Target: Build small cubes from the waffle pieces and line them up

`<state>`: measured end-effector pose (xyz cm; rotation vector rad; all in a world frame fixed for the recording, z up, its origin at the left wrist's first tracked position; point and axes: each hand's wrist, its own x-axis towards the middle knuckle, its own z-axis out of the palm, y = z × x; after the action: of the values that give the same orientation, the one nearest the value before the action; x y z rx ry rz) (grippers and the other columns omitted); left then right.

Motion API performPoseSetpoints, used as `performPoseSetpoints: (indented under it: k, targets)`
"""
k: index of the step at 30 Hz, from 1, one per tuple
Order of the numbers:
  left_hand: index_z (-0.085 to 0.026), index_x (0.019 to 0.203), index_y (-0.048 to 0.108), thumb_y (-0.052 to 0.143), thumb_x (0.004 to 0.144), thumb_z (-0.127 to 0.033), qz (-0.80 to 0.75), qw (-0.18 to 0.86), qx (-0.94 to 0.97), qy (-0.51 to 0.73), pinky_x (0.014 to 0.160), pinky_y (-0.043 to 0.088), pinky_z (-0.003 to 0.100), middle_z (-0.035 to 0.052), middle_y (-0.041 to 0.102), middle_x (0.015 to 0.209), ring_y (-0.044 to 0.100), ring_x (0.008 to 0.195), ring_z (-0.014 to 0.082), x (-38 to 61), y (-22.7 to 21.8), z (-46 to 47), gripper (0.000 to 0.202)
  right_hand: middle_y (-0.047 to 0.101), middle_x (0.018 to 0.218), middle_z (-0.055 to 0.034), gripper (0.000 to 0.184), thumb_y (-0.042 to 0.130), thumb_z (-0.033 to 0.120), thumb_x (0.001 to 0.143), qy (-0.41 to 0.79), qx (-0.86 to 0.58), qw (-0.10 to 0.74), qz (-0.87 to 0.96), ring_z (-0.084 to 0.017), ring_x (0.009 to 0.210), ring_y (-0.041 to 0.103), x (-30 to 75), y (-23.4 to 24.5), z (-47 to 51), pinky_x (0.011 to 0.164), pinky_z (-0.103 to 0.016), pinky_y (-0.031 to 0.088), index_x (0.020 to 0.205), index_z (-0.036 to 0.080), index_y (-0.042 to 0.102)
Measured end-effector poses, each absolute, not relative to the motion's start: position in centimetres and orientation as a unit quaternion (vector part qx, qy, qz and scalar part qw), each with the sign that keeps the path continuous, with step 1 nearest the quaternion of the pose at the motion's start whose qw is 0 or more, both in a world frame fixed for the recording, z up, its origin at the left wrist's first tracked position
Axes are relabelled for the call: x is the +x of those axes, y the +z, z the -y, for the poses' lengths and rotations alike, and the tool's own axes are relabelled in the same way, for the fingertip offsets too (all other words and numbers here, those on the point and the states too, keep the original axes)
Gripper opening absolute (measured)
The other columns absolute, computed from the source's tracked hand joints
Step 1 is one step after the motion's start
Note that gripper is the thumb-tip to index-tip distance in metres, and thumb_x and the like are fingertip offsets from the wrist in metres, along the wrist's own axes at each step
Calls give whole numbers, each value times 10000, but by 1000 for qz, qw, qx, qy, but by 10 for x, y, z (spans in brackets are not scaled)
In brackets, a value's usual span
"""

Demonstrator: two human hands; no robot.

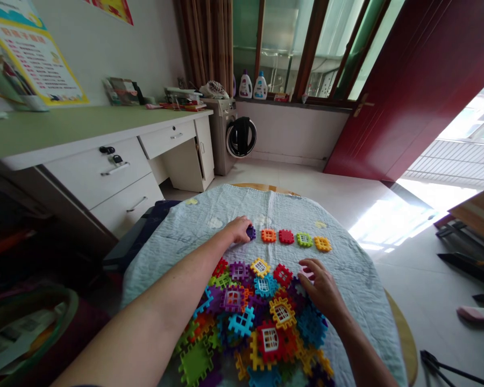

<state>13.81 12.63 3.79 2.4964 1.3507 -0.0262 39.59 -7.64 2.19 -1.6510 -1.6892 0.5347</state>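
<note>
My left hand (239,230) grips a dark purple building block (250,233) at the left end of a row on the cloth. To its right in the row lie an orange block (268,235), a red block (286,236), a green block (304,239) and a yellow block (322,244), spaced apart. My right hand (322,285) is over the right edge of a heap of colourful interlocking blocks (242,321), thumb and fingers apart. Something pale pink shows between those fingers; whether they touch it I cannot tell. Several blocks in the heap have window-like grids.
A light blue cloth (347,263) covers the round table. At the left stands a desk (105,126) with drawers, and beyond it a washing machine (222,129) with its door ajar. A red door (403,91) stands at the right. A bin (70,306) is at the lower left.
</note>
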Motion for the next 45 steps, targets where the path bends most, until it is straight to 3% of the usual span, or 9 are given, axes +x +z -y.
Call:
performPoseSetpoints:
  k: [7,11,19,25,29,35,39,45]
  targets:
    - [-196,1064,681,737,614,-275,-456,163,874,-42,947,483,319,85,610,1174,574,1116,273,142,39,-132,460,648,1083,-75,247,516,325,850,207,-643,345,652,-197,881,675,397,22,76,790,-354,539,1032,214,641]
    - [-193,1141,656,761,626,-363,-459,166,871,-51,972,473,328,88,590,1214,555,1149,278,142,38,-134,552,644,1082,-77,254,517,326,848,209,-640,342,656,-195,879,672,398,21,77,786,-349,537,1036,208,639]
    - [-183,1199,627,740,654,-361,-477,163,863,-30,995,460,349,109,579,1252,550,1181,305,144,33,-129,585,646,1065,-76,249,513,321,841,206,-641,341,656,-196,862,664,399,21,77,770,-346,533,1025,210,639]
    - [-143,1477,344,759,651,-341,-492,167,855,21,1106,379,382,187,403,1496,415,1373,330,131,34,-116,945,642,1069,-76,250,499,345,859,203,-647,326,659,-193,864,658,402,21,78,761,-342,528,1016,210,639]
    - [-143,1430,434,735,693,-371,-496,172,841,130,1133,365,417,183,446,1473,450,1352,326,84,32,-93,828,642,1085,-79,272,497,364,861,197,-654,318,658,-195,873,653,406,22,80,748,-336,523,1031,206,639]
    - [-172,1224,632,601,807,-572,-525,183,803,215,1113,411,459,142,606,1331,542,1271,307,-5,19,-20,579,653,1072,-89,275,493,363,857,176,-667,296,660,-214,914,645,409,18,85,812,-350,505,1010,205,657]
    - [-215,1201,661,520,866,-576,-521,203,797,228,1102,439,444,102,631,1327,569,1258,277,-21,8,21,512,655,1060,-96,243,559,295,810,164,-678,250,671,-232,952,630,406,15,89,892,-368,473,998,190,671]
    - [-237,1064,719,570,829,-577,-536,203,772,276,1116,427,457,73,686,1248,586,1242,277,-16,-2,29,438,663,1043,-90,196,579,210,807,159,-677,205,689,-235,989,606,397,23,95,921,-356,447,971,193,686]
